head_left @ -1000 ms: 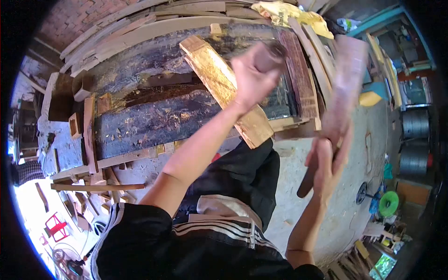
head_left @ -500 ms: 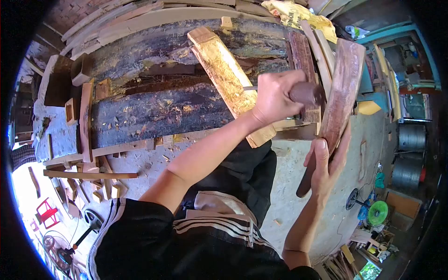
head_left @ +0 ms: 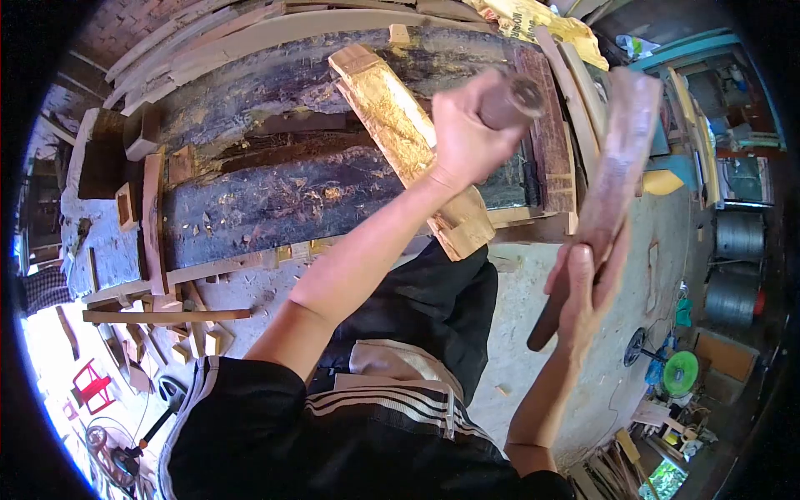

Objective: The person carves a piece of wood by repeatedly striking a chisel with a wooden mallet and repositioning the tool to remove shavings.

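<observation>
A pale, carved wood block (head_left: 387,104) lies slantwise across the dark workbench (head_left: 275,200), its near end over the front edge. My left hand (head_left: 468,142) is wrapped round the brown round handle of a chisel (head_left: 515,102) above the block. The chisel's blade is hidden in this view; a thin metal shank showed a moment earlier. On the right, my right hand (head_left: 587,283) grips the narrow lower end of a wooden mallet (head_left: 621,142), a thick club-like bar held upright and slightly blurred. Mallet head and chisel handle are apart.
Long boards (head_left: 560,125) lie at the bench's right end by a yellow sack (head_left: 542,25). A wooden strip (head_left: 154,221) crosses the bench's left side. Wood offcuts (head_left: 187,342) lie on the floor at left. A green disc (head_left: 680,373) is at lower right.
My left hand and the chisel have moved up and to the left, the handle's end now tipped more toward me. The mallet's head has shifted slightly right.
</observation>
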Tool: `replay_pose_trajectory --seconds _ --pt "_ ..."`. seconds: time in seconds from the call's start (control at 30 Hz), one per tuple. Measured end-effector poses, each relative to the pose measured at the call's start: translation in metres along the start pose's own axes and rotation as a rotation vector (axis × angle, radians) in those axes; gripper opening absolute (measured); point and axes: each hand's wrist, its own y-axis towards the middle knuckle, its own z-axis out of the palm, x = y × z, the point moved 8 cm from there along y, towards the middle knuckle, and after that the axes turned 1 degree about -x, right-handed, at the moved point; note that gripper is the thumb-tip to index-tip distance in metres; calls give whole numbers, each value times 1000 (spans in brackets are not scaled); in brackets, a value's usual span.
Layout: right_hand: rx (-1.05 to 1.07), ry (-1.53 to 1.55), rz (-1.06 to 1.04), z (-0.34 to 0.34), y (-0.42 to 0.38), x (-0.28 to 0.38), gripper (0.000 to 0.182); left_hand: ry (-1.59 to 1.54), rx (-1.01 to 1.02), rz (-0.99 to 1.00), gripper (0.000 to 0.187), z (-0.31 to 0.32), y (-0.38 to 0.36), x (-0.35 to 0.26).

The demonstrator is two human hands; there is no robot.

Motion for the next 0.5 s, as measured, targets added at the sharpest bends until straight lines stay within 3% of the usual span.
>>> replay_pose_trajectory --seconds 0.07,0.1,0.13,0.2,0.23,0.37,0.4,0.47,0.5 --pt "-172 -105 -202 -18 7 16 67 168 186 112 21 17 -12 -3" --pt "-271 19 -144 -29 1 15 48 188 193 152 23 22 -17 -4" --pt "-274 17 -146 -31 3 26 48 184 193 153 23 24 -20 -2" --pt "-55 34 -280 -19 8 50 54 137 235 113 20 31 -26 5" --pt "-58 32 -284 -19 9 50 54 137 216 146 19 31 -26 1" --pt "111 -417 -267 13 15 37 72 178 250 104 18 27 -27 2" --pt "110 -414 -270 14 11 40 72 190 258 95 17 25 -28 2" --pt "89 -136 -11 10 5 32 78 192 275 107 16 23 -23 -1" --pt "7 -20 -120 11 7 29 81 147 244 59 15 17 -20 1"
